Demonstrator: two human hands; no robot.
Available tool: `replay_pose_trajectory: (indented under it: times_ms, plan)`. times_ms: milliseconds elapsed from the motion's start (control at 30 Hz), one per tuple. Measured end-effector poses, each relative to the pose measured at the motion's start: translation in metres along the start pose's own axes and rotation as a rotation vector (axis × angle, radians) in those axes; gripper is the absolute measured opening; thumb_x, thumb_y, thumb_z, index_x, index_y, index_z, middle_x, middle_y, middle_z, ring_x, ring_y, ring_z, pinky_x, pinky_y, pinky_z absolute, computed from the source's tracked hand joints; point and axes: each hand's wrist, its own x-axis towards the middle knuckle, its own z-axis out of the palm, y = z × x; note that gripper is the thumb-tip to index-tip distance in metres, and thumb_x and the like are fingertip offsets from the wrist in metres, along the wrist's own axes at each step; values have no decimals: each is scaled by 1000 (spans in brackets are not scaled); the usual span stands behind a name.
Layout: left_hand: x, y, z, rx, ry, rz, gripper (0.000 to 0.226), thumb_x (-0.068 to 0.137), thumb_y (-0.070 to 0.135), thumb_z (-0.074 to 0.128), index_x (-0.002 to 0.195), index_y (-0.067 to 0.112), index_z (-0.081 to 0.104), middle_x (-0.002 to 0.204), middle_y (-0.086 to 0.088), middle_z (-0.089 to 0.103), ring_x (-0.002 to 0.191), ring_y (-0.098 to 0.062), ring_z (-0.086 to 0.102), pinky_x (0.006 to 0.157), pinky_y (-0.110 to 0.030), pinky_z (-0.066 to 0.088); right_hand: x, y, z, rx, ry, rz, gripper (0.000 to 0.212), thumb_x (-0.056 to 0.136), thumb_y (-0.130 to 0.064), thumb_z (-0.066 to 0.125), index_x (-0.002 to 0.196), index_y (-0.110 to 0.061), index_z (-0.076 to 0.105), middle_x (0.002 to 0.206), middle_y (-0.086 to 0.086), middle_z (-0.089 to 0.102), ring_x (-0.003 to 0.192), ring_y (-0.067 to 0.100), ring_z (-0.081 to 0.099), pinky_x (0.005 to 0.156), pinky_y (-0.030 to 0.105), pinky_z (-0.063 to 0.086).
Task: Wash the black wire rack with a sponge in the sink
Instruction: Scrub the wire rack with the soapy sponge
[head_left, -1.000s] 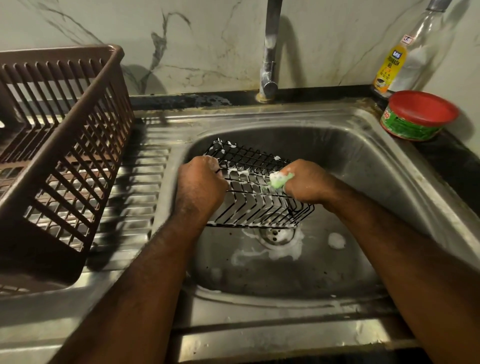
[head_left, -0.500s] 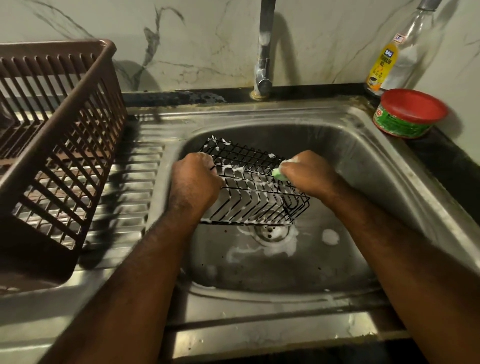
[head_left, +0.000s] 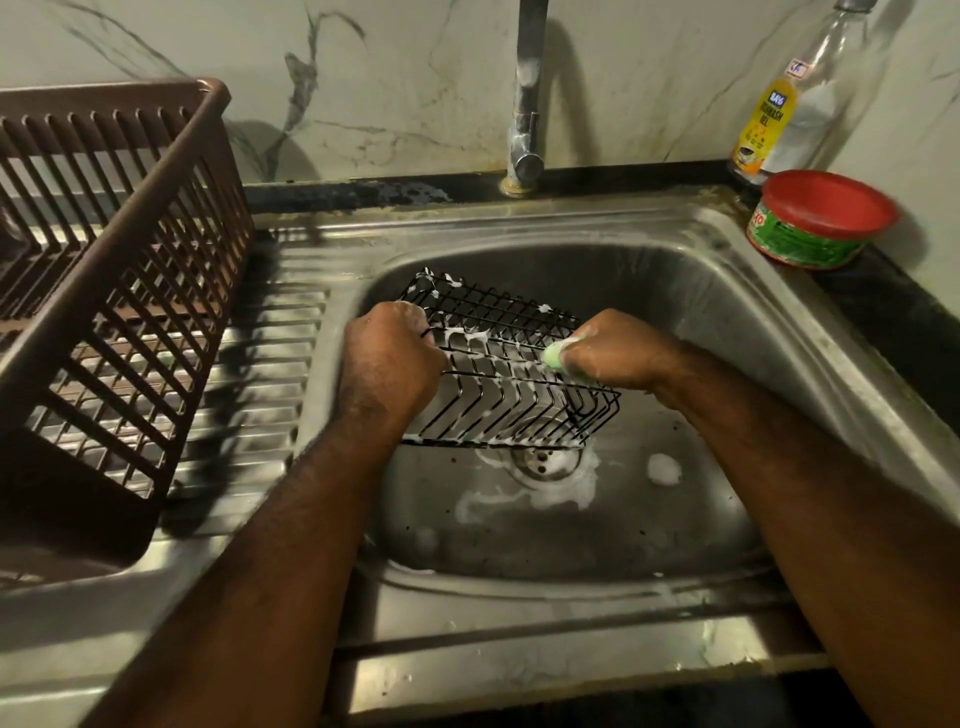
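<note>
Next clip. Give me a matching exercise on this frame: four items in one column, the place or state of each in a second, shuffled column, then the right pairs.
Column one
1. black wire rack
2. sponge
3. brown crate
4. red-lidded tub

Column two
A. on the dark counter at the sink's back right corner
B. on the draining board, left of the basin
C. gripped in the right hand
D. in the basin, streaked with foam, gripped by the left hand

Pairs: 1-D, 2-C, 3-B, 4-A
</note>
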Motion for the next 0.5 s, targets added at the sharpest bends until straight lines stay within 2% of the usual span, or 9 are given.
replay_pose_trajectory:
  times_ms: [133,267,400,500]
  plan:
    - [1,-2,2,-14,-5,0,17,88,3,68,73,10,63,71,-5,68,70,-25,72,57,-36,62,2,-4,3,-137,-71,10,14,81,-7,57,68,-3,59,61,5,48,54,17,38,47,26,24]
    - [2,-3,3,2,19,46,13,84,2,67,72,5,63,69,-11,69,67,-34,71,54,-44,60,6,0,7,-110,-33,9,10,82,-6,57,79,-3,66,67,7,57,58,18,48,48,24,30]
    - [1,-4,4,-23,31,46,11,81,2,67,72,1,61,67,-16,69,66,-39,70,52,-45,59,13,7,7,154,223,52,13,77,-8,58,79,-6,71,69,7,69,57,20,62,52,25,45]
    - [1,-3,4,-36,29,54,11,81,0,66,72,0,61,68,-17,69,68,-40,70,53,-47,59,13,10,-5,233,459,82,13,83,-16,57,76,-12,67,76,3,71,71,21,69,63,31,56]
